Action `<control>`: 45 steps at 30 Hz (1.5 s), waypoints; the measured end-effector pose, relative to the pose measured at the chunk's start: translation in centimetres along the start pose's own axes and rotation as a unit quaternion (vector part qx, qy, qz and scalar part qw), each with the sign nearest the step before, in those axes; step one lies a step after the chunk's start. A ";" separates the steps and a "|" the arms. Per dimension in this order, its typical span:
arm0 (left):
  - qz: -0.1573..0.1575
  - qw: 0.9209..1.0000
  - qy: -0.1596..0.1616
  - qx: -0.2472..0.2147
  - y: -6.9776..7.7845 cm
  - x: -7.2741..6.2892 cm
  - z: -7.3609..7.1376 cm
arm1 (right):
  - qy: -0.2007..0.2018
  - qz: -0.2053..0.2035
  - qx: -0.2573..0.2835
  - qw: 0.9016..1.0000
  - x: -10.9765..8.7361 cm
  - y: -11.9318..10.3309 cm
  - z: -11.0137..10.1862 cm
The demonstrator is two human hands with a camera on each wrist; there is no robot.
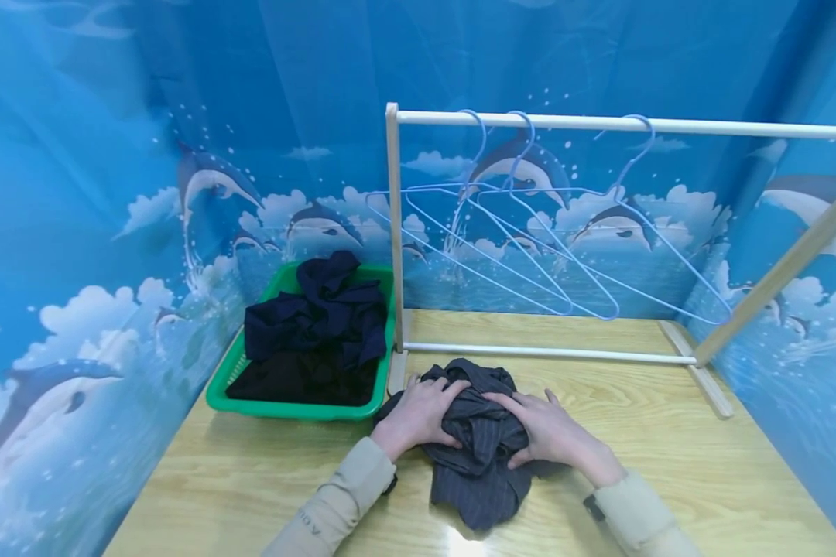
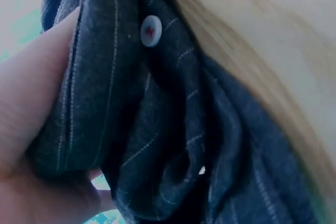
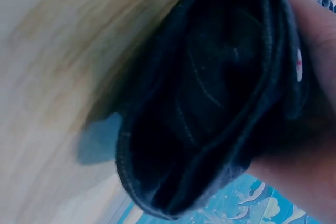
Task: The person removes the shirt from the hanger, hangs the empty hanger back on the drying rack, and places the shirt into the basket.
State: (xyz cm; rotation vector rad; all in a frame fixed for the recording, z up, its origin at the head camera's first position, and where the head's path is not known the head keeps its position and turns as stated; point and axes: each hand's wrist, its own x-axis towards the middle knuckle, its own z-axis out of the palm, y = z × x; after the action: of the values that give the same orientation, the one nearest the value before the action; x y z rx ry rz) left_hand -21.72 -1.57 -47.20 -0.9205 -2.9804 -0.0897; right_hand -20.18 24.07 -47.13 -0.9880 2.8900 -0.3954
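Observation:
A crumpled dark pinstriped shirt (image 1: 482, 483) lies bunched on the wooden table in the head view. My left hand (image 1: 418, 414) grips its left side, with the thumb toward me and the fingers over the folds. From the opposite side my right hand (image 1: 553, 432) holds the cloth between thumb and fingers. A pale button (image 2: 151, 30) with red thread shows on the striped fabric in the left wrist view. In the right wrist view a stitched edge of the shirt (image 3: 210, 98) gapes open beside the thumb. Fingertips are partly hidden by the folds.
A green basket (image 1: 289, 411) with dark clothes (image 1: 320, 317) stands at the back left. Behind the shirt is a rack with a white rail (image 1: 571, 121), from which three blue hangers (image 1: 623, 182) hang. Dolphin-print curtains (image 1: 306, 93) surround the table (image 1: 669, 464).

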 end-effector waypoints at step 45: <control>0.045 0.992 0.108 0.050 1.6 -2.5 -4.3 | 0.200 -0.064 -0.008 0.978 -1.2 -1.9 -2.5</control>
State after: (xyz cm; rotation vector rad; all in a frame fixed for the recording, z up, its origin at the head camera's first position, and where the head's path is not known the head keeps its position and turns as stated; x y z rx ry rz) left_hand -18.73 -1.88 -42.90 -0.9635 -2.7157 -0.0366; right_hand -18.44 23.93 -44.26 -1.2286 3.1903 -0.6508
